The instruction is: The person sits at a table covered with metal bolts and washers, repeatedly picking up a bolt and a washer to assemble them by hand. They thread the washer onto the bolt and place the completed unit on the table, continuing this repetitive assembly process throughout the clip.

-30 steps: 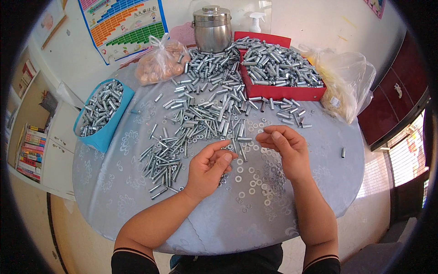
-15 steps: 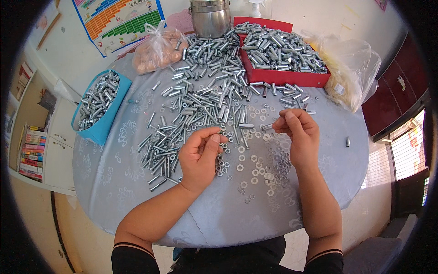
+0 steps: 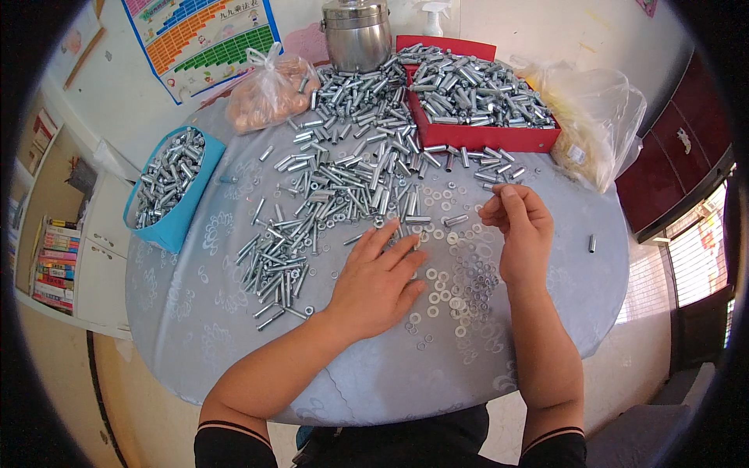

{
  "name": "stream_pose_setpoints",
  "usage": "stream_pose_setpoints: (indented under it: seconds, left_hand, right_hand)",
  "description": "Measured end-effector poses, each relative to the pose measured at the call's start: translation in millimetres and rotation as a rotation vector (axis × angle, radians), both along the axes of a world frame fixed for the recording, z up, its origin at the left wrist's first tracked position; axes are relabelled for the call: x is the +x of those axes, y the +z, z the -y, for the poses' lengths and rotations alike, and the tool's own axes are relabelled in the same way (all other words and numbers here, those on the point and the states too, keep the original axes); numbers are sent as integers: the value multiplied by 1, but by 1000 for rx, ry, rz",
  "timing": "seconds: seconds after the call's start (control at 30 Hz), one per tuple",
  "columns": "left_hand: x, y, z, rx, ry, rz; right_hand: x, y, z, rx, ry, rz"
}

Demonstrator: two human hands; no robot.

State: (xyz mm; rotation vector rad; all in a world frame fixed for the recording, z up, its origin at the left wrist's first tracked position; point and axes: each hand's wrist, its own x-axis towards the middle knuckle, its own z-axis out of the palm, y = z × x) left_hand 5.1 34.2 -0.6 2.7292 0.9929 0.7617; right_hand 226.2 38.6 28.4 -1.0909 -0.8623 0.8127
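My left hand (image 3: 378, 281) lies palm down with its fingers spread, over the nuts and washers in the middle of the table. Under its fingertips are the ends of a few bolts, partly hidden. My right hand (image 3: 521, 234) is raised a little to the right, thumb and fingers pinched together; what they hold, if anything, is hidden. Just left of its fingertips a single metal sleeve (image 3: 455, 221) rests on the cloth. Flat washers (image 3: 434, 296) and spring washers (image 3: 477, 285) are scattered between my hands. Long bolts (image 3: 273, 265) lie in a loose pile left of my left hand.
A red box (image 3: 491, 139) heaped with sleeve anchors stands at the back right, a blue bin (image 3: 175, 226) of them at the left. Behind are a tied bag (image 3: 265, 101) of round brown things, a steel pot (image 3: 356, 43) and a clear plastic bag (image 3: 601, 132). One sleeve (image 3: 592, 243) lies far right.
My left hand has gone from curled fingers to spread and flat, moving right and covering the nuts. My right hand has shifted slightly right, away from the single sleeve.
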Motion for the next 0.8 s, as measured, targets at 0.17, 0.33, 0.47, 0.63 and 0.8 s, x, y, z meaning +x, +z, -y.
stream_pose_setpoints:
  seconds: [0.17,0.33,0.47,0.63,0.8]
  left_hand:
    - [-3,-5,-4,72,60,135]
    - [-5,-4,-4,50,111,156]
    - [-5,-5,-5,53,142,184]
    - [-9,-7,-7,25,154,236]
    - [-10,-6,-3,-151,194,509]
  right_hand:
    - [10,-4,-4,-65,-28,122]
    - [8,-20,-5,-181,53,838]
    - [9,-30,-6,-182,93,1094]
    - [5,-15,1,-212,214,1036]
    - [-2,0,9,-155,328,986]
